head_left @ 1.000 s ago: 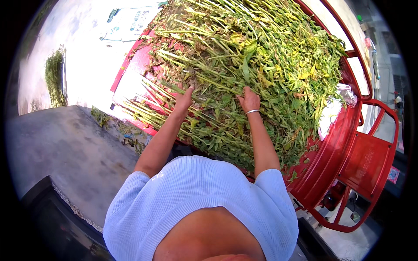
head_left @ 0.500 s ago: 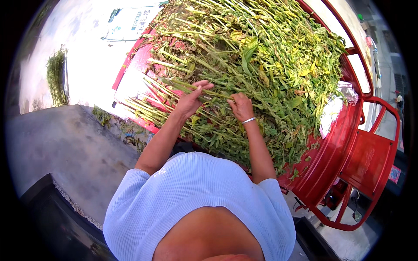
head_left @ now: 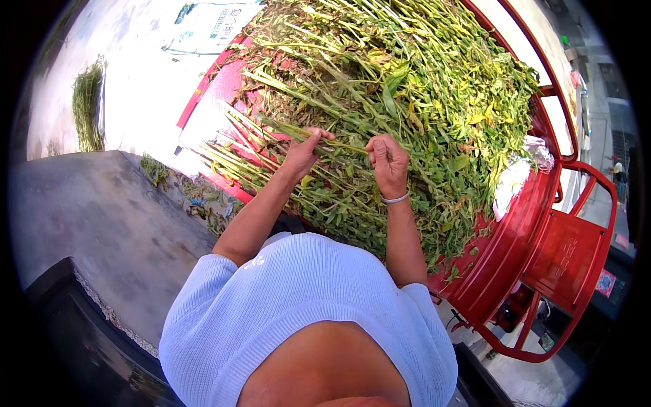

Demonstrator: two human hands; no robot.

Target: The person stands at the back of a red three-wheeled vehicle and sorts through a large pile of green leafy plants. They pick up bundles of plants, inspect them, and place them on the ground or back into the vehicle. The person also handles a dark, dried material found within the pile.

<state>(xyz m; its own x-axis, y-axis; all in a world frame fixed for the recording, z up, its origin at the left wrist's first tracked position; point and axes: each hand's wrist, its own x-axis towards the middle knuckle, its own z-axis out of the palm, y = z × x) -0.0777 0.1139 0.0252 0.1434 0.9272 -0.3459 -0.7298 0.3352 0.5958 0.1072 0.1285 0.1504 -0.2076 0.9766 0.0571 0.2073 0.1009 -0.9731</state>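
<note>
A thin green stalk (head_left: 349,146) runs between my two hands above a broad heap of leafy cut stalks (head_left: 441,102). My left hand (head_left: 303,154) is closed around it, and its cut ends poke out to the left. To the right, my right hand (head_left: 390,166) makes a fist with the thumb on top, gripping the same stalk. A pale bangle circles that wrist. Under both hands lie more green stalks with pods and leaves, their bare ends (head_left: 230,163) pointing left.
The heap rests on a red cart bed (head_left: 227,85) with a red metal rail frame (head_left: 576,264) at right. A white cloth or bag (head_left: 512,186) lies at the heap's right edge. On the pale ground at left are a bundle of stalks (head_left: 88,108) and a printed white sack (head_left: 210,28).
My right hand has turned into a thumb-up fist and shifted slightly right. The fingers of my left hand, more stretched out before, have curled in around the stalk.
</note>
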